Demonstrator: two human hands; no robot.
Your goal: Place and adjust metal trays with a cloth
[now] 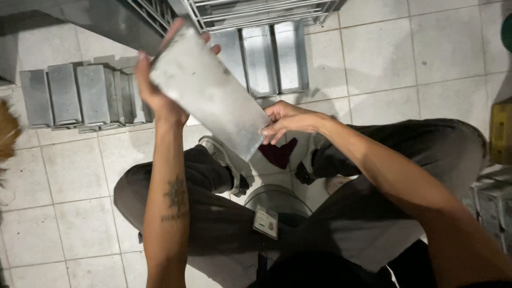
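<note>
- Tin: a long metal loaf tin, held tilted in the air above the person's knees and the tiled floor, not resting on anything.
- Left hand grasps the far end, fingers curled over its rim; right hand only pinches the near corner.
- Risk: that light pinch could slip, and the tin would swing down onto the legs or the floor.
- Risk: swinging it wide might knock the tins rowed on the floor, or the rack above them.
</note>
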